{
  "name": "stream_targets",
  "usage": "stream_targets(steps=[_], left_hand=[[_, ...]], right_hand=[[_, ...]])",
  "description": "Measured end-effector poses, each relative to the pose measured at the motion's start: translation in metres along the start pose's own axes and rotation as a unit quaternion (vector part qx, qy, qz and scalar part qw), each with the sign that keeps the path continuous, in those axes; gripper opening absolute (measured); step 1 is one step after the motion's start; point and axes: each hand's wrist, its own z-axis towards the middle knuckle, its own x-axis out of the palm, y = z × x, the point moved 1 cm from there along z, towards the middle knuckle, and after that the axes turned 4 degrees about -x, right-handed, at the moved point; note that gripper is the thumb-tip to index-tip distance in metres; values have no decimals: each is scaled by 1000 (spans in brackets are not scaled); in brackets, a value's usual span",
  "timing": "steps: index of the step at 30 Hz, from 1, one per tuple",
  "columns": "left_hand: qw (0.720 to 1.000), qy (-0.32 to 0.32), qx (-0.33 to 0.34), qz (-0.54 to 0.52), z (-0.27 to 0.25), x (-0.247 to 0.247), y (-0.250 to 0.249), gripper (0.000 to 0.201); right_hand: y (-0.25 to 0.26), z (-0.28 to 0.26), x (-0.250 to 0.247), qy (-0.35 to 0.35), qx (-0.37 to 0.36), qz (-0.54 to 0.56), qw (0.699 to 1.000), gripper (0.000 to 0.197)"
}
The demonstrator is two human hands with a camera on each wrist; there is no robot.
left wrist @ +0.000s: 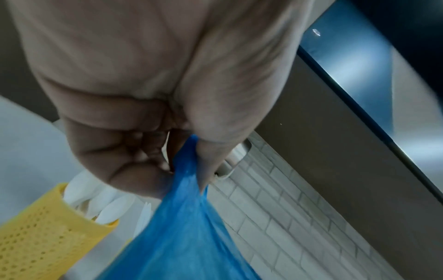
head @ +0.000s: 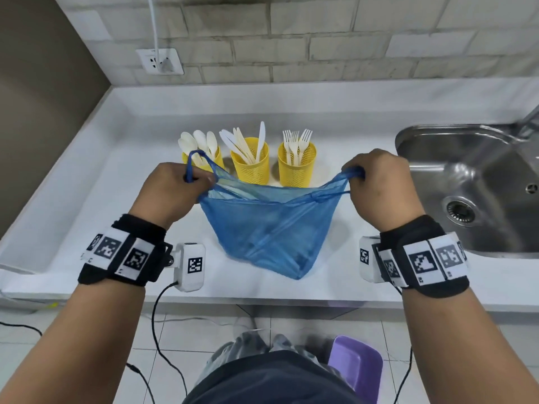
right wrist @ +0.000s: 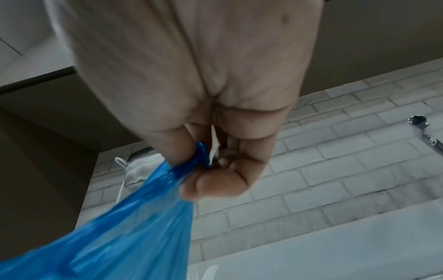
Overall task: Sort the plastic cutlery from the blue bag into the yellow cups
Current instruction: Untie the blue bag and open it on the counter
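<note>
- Bag of thin, crinkled, see-through blue plastic (head: 271,228) hangs stretched between both hands above the smooth white table (head: 87,182), its mouth pulled into a wide slit and its lower tip sagging to a point near the table's front edge.
- Left hand (head: 172,191) has its fingers (left wrist: 129,144) curled tight round one twisted handle, a loop of which sticks up past the knuckles.
- Right hand (head: 382,188) pinches the other handle, bunched into a cord, between thumb and curled fingers (right wrist: 215,181).
- Three yellow cylindrical cups of perforated mesh plastic stand in a row behind the bag: the left cup (head: 217,161) holds white plastic spoons (head: 198,141) with oval bowls, the middle cup (head: 250,161) holds flat cream knives (head: 245,141), the right cup (head: 297,164) holds pronged forks (head: 297,138).
- Stainless steel sink (head: 472,182), shiny, with a round drain, sits to the right.
- Pale brick-pattern tiles (head: 320,39) cover the wall behind.
</note>
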Motion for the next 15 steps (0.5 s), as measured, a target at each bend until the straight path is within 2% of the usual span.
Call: stream_targets(steps=[1, 3, 5, 6, 9, 13, 15], left_hand=[[997, 14, -32, -72, -3, -2, 0, 16], [965, 55, -90, -240, -8, -5, 1, 16], [923, 95, -125, -353, -10, -7, 5, 14], [902, 109, -137, -394, -11, -7, 9, 14], [850, 120, -173, -482, -8, -4, 23, 11], [840, 81, -192, -500, -5, -3, 35, 12], [834, 88, -190, -510, -4, -1, 35, 25]], right_hand=[[3, 1, -2, -25, -11, 19, 999, 30], [7, 2, -2, -48, -5, 104, 993, 30], [13, 2, -2, -38, 62, 247, 966, 28], [16, 1, 0, -26, 105, 327, 939, 27], [28, -5, 3, 33, 207, 520, 828, 29], [23, -11, 13, 85, 268, 639, 716, 20], [19, -14, 19, 98, 289, 684, 663, 21]])
